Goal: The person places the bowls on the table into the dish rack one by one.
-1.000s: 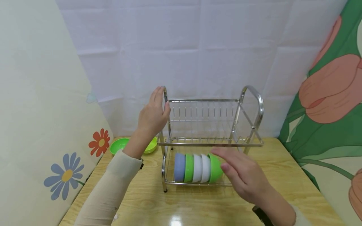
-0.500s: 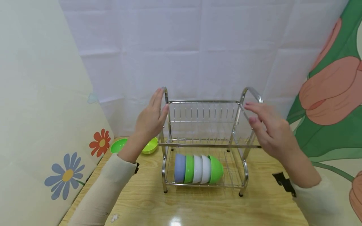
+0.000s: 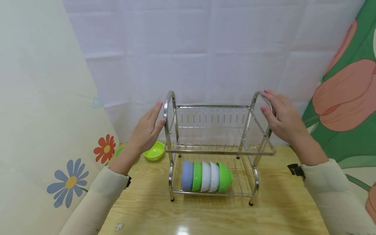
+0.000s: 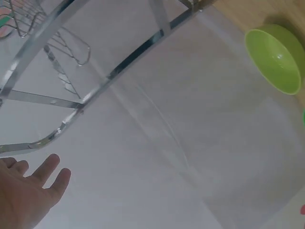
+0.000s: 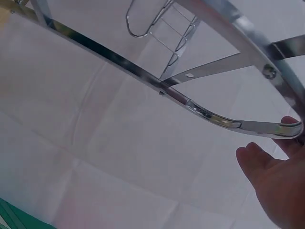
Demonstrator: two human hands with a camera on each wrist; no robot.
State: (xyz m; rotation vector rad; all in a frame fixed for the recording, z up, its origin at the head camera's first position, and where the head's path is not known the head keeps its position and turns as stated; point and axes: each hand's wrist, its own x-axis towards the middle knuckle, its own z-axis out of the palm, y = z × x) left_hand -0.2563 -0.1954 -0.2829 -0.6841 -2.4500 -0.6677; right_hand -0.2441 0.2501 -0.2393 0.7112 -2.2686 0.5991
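A two-tier chrome dish rack (image 3: 217, 152) stands on the table, its upper tier bare. In its lower tier a row of bowls lies on edge: a blue bowl (image 3: 187, 176), a green one, two white ones, and a green bowl (image 3: 225, 178) at the right end. My left hand (image 3: 147, 129) is beside the rack's left arch, fingers straight; the left wrist view shows a small gap between fingertips and metal. My right hand (image 3: 283, 116) is at the top of the right arch (image 5: 212, 117), with fingers extended and partly behind the metal in the right wrist view.
A yellow-green bowl (image 3: 154, 151) sits on the wooden table (image 3: 152, 212) left of the rack. Another green bowl (image 3: 119, 150) is mostly hidden behind my left forearm. A white cloth (image 3: 191, 58) hangs behind, with flower-patterned panels on both sides.
My right hand has risen from in front of the lower tier to the right arch. My left hand has moved left and down, off the left arch.
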